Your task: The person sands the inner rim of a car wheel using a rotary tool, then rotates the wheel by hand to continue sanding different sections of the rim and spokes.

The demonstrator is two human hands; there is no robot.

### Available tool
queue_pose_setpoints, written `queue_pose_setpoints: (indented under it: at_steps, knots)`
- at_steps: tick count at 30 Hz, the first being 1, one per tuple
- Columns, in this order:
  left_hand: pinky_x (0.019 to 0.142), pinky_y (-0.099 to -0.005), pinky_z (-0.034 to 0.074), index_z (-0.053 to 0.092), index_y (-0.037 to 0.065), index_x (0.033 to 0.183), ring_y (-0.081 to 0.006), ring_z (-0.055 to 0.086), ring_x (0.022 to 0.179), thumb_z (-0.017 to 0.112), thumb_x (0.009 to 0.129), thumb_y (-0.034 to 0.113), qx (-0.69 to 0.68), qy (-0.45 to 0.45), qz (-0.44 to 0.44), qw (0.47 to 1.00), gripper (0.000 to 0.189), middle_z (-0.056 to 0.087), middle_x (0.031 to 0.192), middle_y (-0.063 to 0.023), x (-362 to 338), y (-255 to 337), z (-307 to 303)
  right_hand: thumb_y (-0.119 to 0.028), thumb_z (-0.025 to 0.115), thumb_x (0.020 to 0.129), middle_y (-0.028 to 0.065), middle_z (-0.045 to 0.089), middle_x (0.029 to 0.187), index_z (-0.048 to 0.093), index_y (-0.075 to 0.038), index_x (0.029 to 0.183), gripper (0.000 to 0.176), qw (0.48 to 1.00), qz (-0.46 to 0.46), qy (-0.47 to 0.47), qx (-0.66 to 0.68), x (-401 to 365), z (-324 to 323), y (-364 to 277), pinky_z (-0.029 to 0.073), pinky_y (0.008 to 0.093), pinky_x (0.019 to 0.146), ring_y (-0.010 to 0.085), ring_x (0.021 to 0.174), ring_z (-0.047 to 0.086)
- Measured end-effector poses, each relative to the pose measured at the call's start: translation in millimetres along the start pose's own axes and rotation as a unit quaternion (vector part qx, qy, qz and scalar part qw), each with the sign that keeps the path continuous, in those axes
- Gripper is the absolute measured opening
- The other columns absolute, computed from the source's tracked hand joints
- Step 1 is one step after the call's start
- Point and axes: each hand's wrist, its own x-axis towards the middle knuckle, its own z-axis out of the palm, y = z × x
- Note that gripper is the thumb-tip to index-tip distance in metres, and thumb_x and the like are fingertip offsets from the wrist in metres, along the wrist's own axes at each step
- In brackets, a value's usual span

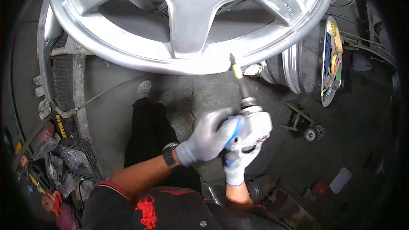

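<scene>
Power tool [259, 123] at 4 o'clock, tip [236, 70] aimed near 12, overlapping silver wheel [189, 25] at 12; contact unclear. Right hand [234, 169] wraps tool; left hand [211, 136], blurred, curls against it, can't tell if gripping.

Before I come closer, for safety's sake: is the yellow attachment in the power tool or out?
In: a tapered shaft joins the yellow attachment to the nose of the power tool.

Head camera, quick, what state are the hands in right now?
Left hand: closed on the white power tool, slightly blurred.
Right hand: closed on the same tool's near end, partly hidden.
</scene>
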Motion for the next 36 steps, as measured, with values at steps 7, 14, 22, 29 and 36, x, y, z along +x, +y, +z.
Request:
queue_pose_setpoints:
  at_steps: [7, 14, 22, 29, 36]
  knots:
    - [0.073, -0.0326, 0.050, 0.060, -0.009, 0.111, -0.0202, 0.065, 0.084, 0.045, 0.093, 0.012, 0.048, 0.127, -0.006, 0.991, 0.031, 0.065, 0.089, -0.0199, -11.1, 20.9, 9.1, -0.039, 0.077, 0.075, 0.0088, 0.057, 0.125, 0.049, -0.002, 0.133, 0.074, 0.989, -0.045, -0.091, 0.109, 1.6, 2.4, 21.0, 0.044, 0.0370, 0.101, 0.0196, 0.114, 0.056]
    - [0.079, -0.0365, 0.053, 0.062, -0.007, 0.115, -0.0256, 0.066, 0.090, 0.056, 0.098, 0.016, -0.017, -0.064, 0.019, 0.998, 0.029, 0.065, 0.104, -0.0221, 61.9, 23.5, 24.4, -0.019, 0.076, 0.079, 0.0152, 0.049, 0.137, 0.033, -0.002, 0.146, 0.081, 0.979, -0.028, 0.092, 0.177, 50.4, -24.6, 21.0, 0.042, 0.0425, 0.106, 0.0267, 0.124, 0.052]
    - [0.067, -0.0346, 0.050, 0.063, -0.004, 0.102, -0.0194, 0.065, 0.074, 0.055, 0.097, 0.023, -0.035, 0.090, 0.177, 0.979, 0.028, 0.065, 0.080, -0.0156, 25.0, -4.0, 23.8, -0.018, 0.081, 0.058, 0.0125, 0.055, 0.126, 0.048, -0.002, 0.132, 0.083, 0.998, -0.008, 0.059, 0.023, 21.0, -16.6, 19.9, 0.043, 0.0404, 0.103, 0.0248, 0.115, 0.056]
    - [0.077, -0.0339, 0.050, 0.059, -0.007, 0.113, -0.0177, 0.062, 0.086, 0.043, 0.097, 0.039, 0.010, 0.120, 0.023, 0.992, 0.051, 0.065, 0.092, -0.0158, -14.7, 3.4, 9.5, -0.023, 0.086, 0.050, 0.0082, 0.058, 0.113, 0.053, -0.004, 0.117, 0.077, 0.985, 0.134, -0.043, 0.096, 0.9, 4.2, 9.4, 0.044, 0.0375, 0.098, 0.0212, 0.106, 0.058]
    - [0.077, -0.0349, 0.053, 0.058, -0.008, 0.119, -0.0229, 0.066, 0.085, 0.061, 0.096, 0.017, -0.010, -0.010, 0.055, 0.998, 0.035, 0.067, 0.099, -0.0207, 41.3, 6.3, 24.6, -0.029, 0.083, 0.072, 0.0100, 0.057, 0.120, 0.047, -0.002, 0.129, 0.073, 0.950, 0.118, 0.146, 0.250, 38.3, -10.4, 6.2, 0.047, 0.0373, 0.096, 0.0194, 0.110, 0.057]
